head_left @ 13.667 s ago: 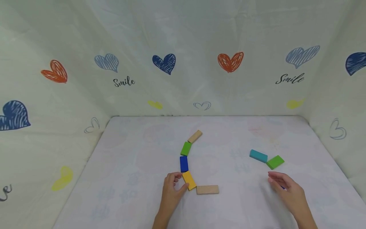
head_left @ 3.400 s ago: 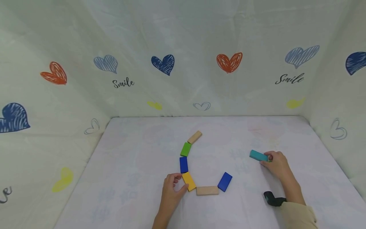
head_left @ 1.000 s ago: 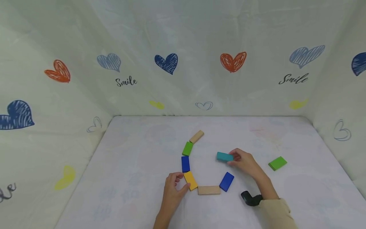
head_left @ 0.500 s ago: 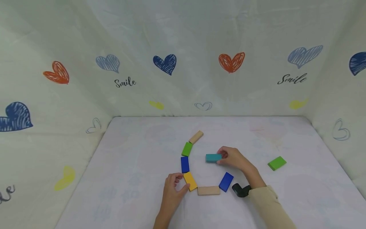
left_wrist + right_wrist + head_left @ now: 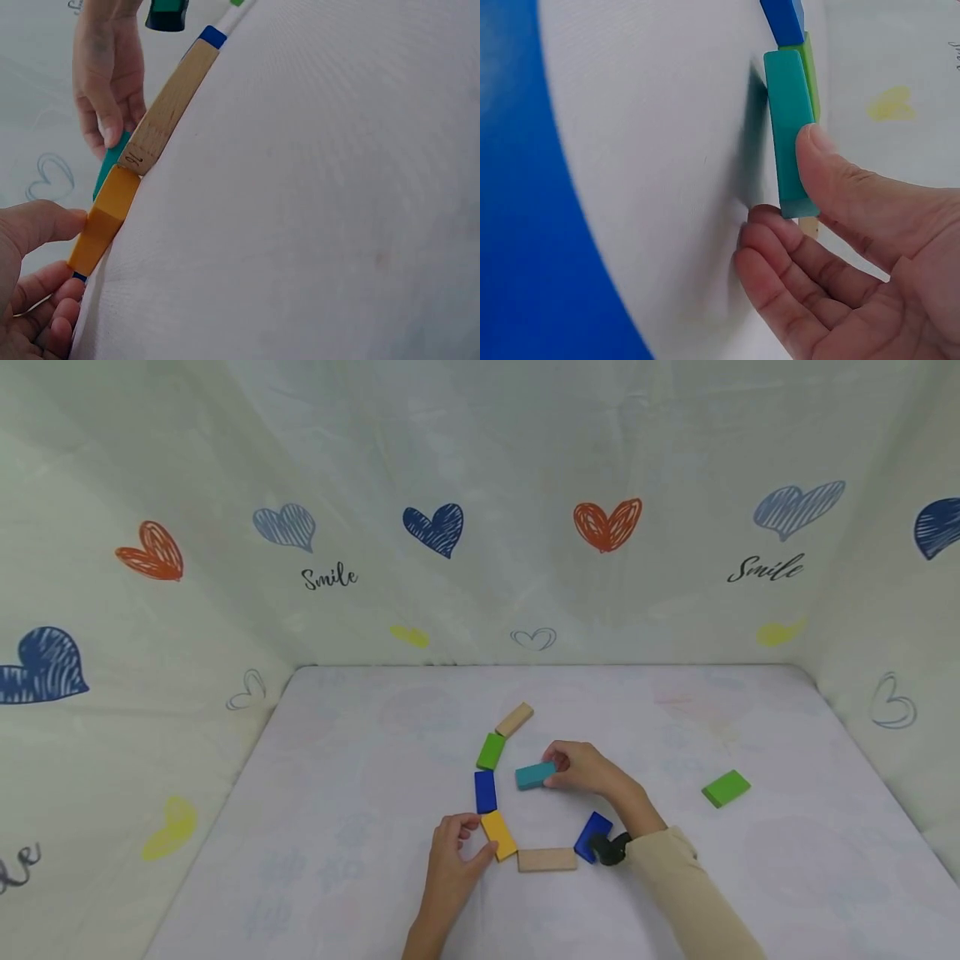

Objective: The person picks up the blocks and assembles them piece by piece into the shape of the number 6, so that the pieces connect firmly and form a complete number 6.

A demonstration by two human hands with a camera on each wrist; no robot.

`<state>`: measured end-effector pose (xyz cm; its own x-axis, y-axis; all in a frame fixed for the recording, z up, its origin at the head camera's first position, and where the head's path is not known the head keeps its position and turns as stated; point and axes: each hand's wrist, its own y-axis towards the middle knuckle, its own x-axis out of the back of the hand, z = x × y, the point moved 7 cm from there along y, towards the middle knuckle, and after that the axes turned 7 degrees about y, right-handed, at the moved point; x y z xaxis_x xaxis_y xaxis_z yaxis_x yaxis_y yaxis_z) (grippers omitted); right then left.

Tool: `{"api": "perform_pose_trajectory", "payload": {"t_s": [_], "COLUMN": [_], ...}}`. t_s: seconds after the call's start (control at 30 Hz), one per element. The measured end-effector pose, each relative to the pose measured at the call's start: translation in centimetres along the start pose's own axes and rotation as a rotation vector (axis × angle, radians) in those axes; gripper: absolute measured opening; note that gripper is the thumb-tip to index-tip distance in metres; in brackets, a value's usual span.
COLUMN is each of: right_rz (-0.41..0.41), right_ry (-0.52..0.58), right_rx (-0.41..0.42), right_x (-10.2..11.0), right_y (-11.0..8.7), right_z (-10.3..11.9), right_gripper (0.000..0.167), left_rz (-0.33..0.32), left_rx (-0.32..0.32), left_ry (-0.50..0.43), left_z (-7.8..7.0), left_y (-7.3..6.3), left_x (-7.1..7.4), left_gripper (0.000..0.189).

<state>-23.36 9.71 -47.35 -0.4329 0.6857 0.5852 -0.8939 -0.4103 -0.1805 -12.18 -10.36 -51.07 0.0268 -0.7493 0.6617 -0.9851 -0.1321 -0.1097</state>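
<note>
My right hand [image 5: 588, 768] pinches a teal block [image 5: 534, 776] between thumb and fingers, inside a curve of blocks. In the right wrist view the teal block [image 5: 787, 131] has a shadow beside it on the tabletop. My left hand [image 5: 452, 864] holds a yellow block [image 5: 498, 835] in the curve, thumb on one side and index finger at its far end. Up from the yellow block run a blue block [image 5: 485, 792], a green block [image 5: 491, 751] and a plain wooden block [image 5: 514, 720]. Another wooden block [image 5: 547, 860] lies to its right, then a second blue block [image 5: 597, 823].
A second green block [image 5: 726, 788] lies alone at the right of the white tabletop [image 5: 337, 793]. The black wrist camera [image 5: 611, 849] on my right arm partly covers the second blue block. A cloth wall with printed hearts [image 5: 433, 529] rises behind the table.
My right hand has set the second blue block at the lower wooden block's end, then carried the teal block leftward from beside the lone green block, turning it. The left hand stays on the yellow block.
</note>
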Motion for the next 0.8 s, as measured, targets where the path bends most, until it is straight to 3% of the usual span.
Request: {"api": "perform_pose_trajectory", "payload": {"t_s": [0.47, 0.8], "right_rz": [0.041, 0.086], "right_ry": [-0.013, 0.092], "right_rx": [-0.041, -0.082], "right_x": [-1.2, -1.2], "right_y": [1.8, 2.4], "right_z": [-0.1, -0.4], "right_gripper": [0.028, 0.034], "left_rz": [-0.002, -0.005], "left_rx": [-0.01, -0.019], "left_ry": [0.01, 0.006], "left_z": [-0.1, 0.1], "left_y": [0.0, 0.1], "left_x": [0.0, 0.0], "left_gripper": [0.038, 0.037]}}
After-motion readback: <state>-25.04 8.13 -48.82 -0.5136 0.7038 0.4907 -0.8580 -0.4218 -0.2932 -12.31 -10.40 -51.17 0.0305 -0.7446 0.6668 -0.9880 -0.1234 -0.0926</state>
